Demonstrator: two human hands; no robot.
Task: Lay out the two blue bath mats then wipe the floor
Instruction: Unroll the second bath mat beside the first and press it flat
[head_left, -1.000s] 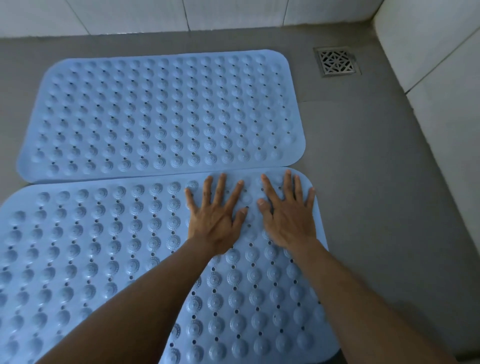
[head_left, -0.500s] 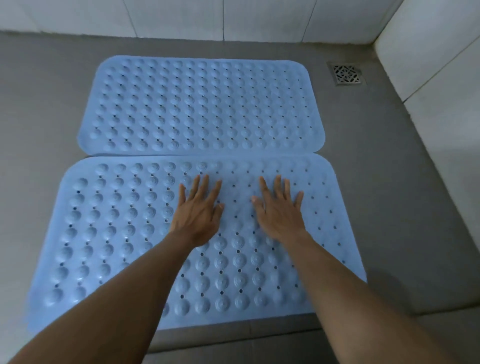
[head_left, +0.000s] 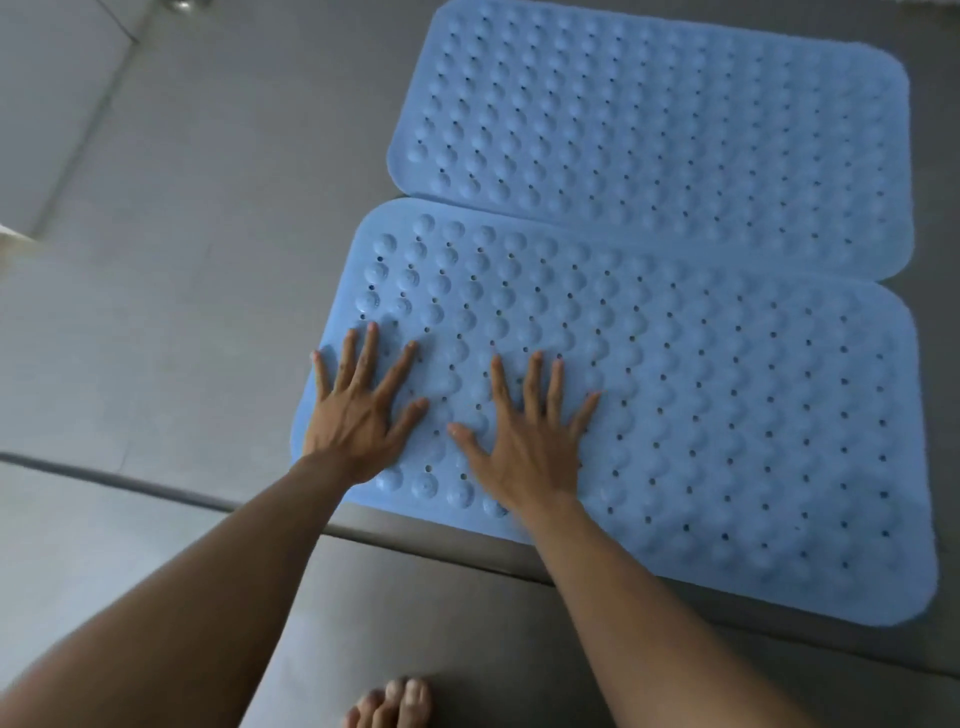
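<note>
A blue bath mat, the near mat (head_left: 701, 415), lies flat on a grey tiled floor (head_left: 208, 260). It is covered in rows of domed bumps and small round holes. My left hand (head_left: 358, 410) presses palm down on the near mat's left end, the little finger reaching its short left edge. My right hand (head_left: 524, 441) presses palm down just beside it, further in toward the near mat's middle. All ten fingers (head_left: 532, 379) are straight and spread wide, holding nothing. A second blue mat of the same pattern, the far mat (head_left: 675, 130), lies beyond the near mat. Their long edges meet, and I cannot tell whether one overlaps the other. A dark ledge (head_left: 156, 488) in the floor runs along the near mat's front edge. My bare foot (head_left: 395, 701) shows below that ledge, well apart from the near mat. A pale wall (head_left: 41, 104) stands far to the near mat's left. I judge the near mat to be light, soft and rubbery, bending easily, not holding a shape. The bumps look like suction cups that would grip once pressed, so dragging it would likely fail. To shift it, I would pinch a rounded corner or the short left edge and peel upward. Both mats look laid out; the floor wiping seems not yet begun, and no cloth is in view.
</note>
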